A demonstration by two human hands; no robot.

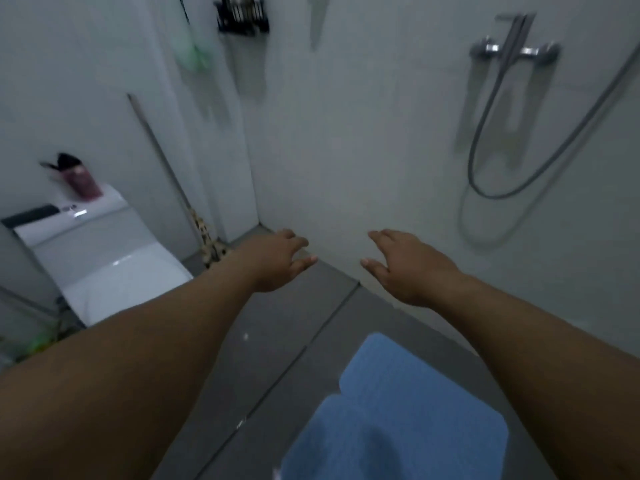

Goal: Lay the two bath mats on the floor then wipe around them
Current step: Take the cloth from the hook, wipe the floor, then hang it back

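1. Bath mats [398, 410]: blue ones, lying on the dark grey floor [277, 341] at the bottom of the view, between the two forearms. Looks like two overlapping or butted together, going by the stepped outline, but the blur makes it hard to be sure.
2. Left hand [277, 261] and right hand [405, 268] are both held out in front, fingers loosely spread, holding nothing. They're up above the floor and well apart from the mats.
3. My read on the step: laying seems done or nearly done, and the wiping part hasn't started, since there's no cloth in either hand.
4. Next move probably calls for grabbing something to wipe with. A mop [204, 237] or broom with a long handle leans in the corner next to the toilet [114, 268], so that's the obvious candidate.
5. Materials: the mats look soft and matte, rounded corners. Floor is big smooth tiles with thin grout lines, probably slick when wet. Walls are pale and glossy-ish, the toilet is shiny white ceramic, and a chrome shower mixer [516, 50] with a looping grey hose [485, 161] is on the right wall.
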